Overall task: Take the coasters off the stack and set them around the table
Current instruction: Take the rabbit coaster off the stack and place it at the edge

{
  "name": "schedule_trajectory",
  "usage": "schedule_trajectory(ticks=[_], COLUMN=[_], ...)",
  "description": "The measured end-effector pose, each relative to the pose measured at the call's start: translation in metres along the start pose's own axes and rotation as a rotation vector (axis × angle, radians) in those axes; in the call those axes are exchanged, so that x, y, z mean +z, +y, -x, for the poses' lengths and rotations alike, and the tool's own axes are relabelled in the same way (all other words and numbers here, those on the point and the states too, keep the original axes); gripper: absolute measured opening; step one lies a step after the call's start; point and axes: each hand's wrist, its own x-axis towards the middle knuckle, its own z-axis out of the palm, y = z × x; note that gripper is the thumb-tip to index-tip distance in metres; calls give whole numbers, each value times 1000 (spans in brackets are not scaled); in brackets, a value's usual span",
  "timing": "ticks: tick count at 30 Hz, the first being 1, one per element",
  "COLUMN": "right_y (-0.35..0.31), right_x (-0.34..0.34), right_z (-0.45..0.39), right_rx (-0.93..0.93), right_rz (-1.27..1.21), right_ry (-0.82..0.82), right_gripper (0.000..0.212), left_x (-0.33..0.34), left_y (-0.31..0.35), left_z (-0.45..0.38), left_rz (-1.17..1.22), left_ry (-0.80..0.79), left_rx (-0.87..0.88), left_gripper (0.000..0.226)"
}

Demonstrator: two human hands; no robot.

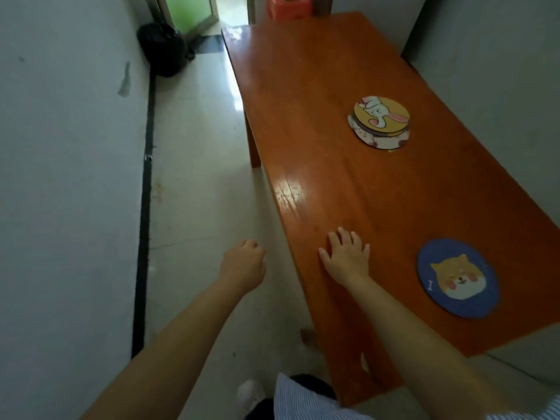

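Observation:
A small stack of round coasters lies on the orange wooden table; its top one is yellow with a white rabbit. A single blue coaster with a dog face lies flat near the table's near right corner. My right hand rests palm down on the table near its left edge, fingers spread, holding nothing, well left of the blue coaster. My left hand hangs over the floor left of the table, fingers curled in a loose fist with nothing visible in it.
A white wall runs along the left with a narrow tiled floor strip between it and the table. A black bag sits on the floor at the far end. An orange box stands beyond the table's far edge.

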Motion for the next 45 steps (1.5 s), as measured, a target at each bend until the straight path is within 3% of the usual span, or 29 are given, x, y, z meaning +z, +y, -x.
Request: schedule_trajectory(ticks=[6,9,17,28,33,40,45], right_y=[-7,-7,1,3,5,5,4], right_x=[-27,-47,-114,-158,-168,-172,-172], right_z=[-28,-59,-175,-288,-337,-378,-372], right_rx=[47,105,269,445,505,608,507], right_rz=[21,-90,-238,-350,-287,-132,-39], right_ry=[35,23,194,388,329,271,263], right_gripper=[38,35,28,26,27,37,18], left_x=[-29,-49,-104,-115,-110,-104,-105], left_y=[-18,-13,-10,-24,-32,-45,-44], left_z=[-73,-119,-240,-409,-467,-492,-493], left_rz=[-65,-129,-253,-180,-254,-162,-122], left_ry=[-53,-70,-131,-5,-83,-48,-48], left_rx=[147,267,391,506,686,865,886], left_gripper=[34,33,30,47,68,65,64])
